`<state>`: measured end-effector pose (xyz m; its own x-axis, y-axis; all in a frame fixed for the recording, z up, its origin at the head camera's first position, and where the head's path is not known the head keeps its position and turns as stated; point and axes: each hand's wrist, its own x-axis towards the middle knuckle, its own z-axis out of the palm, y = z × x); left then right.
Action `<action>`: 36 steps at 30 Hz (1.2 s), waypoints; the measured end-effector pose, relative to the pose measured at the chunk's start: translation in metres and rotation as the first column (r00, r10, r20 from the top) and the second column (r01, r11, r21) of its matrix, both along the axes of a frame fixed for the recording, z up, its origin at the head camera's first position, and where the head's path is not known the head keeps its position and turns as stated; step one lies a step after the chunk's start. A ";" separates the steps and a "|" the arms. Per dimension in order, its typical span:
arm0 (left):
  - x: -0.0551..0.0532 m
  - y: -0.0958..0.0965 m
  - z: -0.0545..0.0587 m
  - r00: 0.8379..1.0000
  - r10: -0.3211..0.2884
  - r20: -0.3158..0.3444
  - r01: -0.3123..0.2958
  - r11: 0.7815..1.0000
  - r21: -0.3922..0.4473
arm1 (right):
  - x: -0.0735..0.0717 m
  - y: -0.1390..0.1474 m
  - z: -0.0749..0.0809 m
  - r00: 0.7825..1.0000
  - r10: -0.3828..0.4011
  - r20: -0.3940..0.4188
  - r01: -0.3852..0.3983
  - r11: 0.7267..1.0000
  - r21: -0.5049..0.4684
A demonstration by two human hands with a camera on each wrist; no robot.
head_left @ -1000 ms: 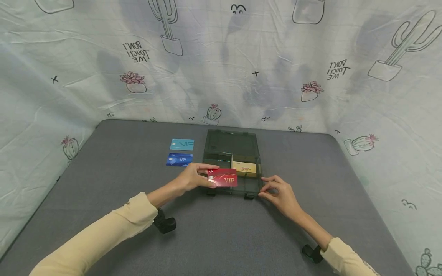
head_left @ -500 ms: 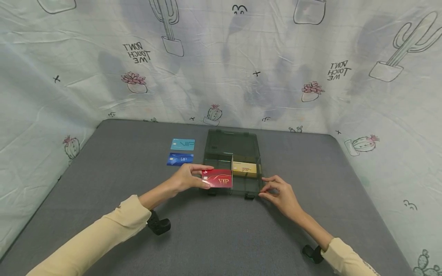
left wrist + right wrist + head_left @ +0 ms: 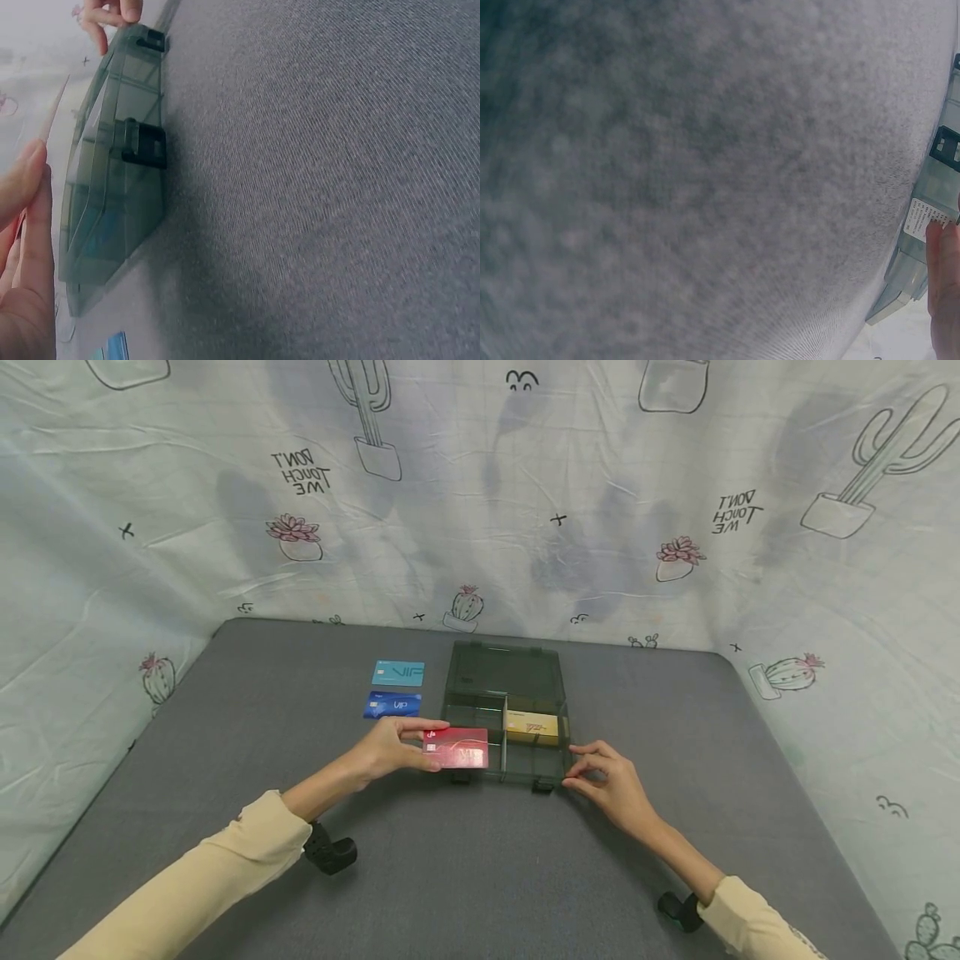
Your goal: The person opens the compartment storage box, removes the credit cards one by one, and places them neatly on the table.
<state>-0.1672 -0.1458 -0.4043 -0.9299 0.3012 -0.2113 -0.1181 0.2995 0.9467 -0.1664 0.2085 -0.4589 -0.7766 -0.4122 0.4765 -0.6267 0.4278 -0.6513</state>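
Observation:
My left hand [image 3: 382,750] pinches a red VIP card [image 3: 456,748] by its left end, between thumb and fingers. The card is held above the front left part of a dark translucent plastic box [image 3: 534,765] with dividers, whose lid [image 3: 506,670] lies back. In the left wrist view the card [image 3: 56,111] shows edge-on. A gold card [image 3: 531,724] rests in the box's right back compartment. My right hand [image 3: 611,783] holds the box's right wall near the front corner with thumb and fingertips; in the right wrist view its fingers [image 3: 943,262] lie by a white label [image 3: 924,219].
A light blue VIP card [image 3: 398,673] and a darker blue VIP card [image 3: 392,704] lie left of the box on the grey table [image 3: 480,877]. Black latches [image 3: 146,144] stick out from the box's front. A cactus-print cloth [image 3: 480,485] hangs behind.
My left hand has moved left with the red card, uncovering more of the box's middle divider and front compartment. My right hand and the box have stayed put.

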 end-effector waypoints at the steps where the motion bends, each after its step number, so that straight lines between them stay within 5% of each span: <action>1: 0.000 -0.002 0.000 1.000 0.001 0.000 -0.001 1.000 0.001 | 0.000 0.000 0.000 1.000 0.000 0.001 0.000 1.000 0.000; 19: 0.008 -0.029 -0.002 0.999 -0.040 -0.007 0.040 0.998 0.039 | 0.003 -0.002 -0.003 1.000 -0.004 -0.021 0.004 1.000 -0.002; 36: 0.010 -0.061 -0.005 0.999 -0.032 0.004 0.032 0.999 -0.034 | 0.003 -0.001 0.000 1.000 -0.005 -0.004 0.005 1.000 0.001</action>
<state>-0.1568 -0.2072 -0.4089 -0.9192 0.3230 -0.2250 -0.1112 0.3351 0.9356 -0.1633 0.2073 -0.4590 -0.7765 -0.4089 0.4795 -0.6274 0.4314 -0.6483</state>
